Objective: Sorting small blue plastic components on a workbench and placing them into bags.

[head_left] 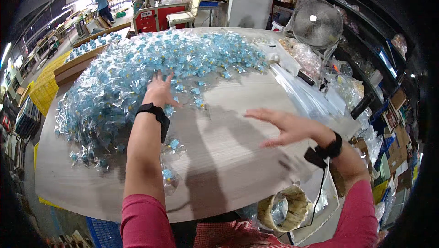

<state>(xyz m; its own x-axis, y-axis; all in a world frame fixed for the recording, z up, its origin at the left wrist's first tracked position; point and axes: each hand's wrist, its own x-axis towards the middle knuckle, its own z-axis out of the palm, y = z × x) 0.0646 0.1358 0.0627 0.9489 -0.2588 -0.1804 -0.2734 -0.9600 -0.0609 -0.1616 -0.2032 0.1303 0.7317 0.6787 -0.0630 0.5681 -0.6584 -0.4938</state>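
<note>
A wide heap of small clear plastic packets with light-blue pieces and yellow specks inside covers the far and left parts of the table. My left hand reaches into the heap's near edge, fingers spread, touching the packets; nothing shows gripped in it. Over the bare tabletop to the right hovers my right hand, its fingers stretched out and holding nothing. Single packets lie on the wood nearer to me, beside my left forearm. Each wrist wears a black band with a small box.
Flat clear plastic sleeves lie on the table's right side, near a round fan. A hollow tube stands at the near right edge. Cluttered shelves line the right. A yellow crate is at the left; people work far back.
</note>
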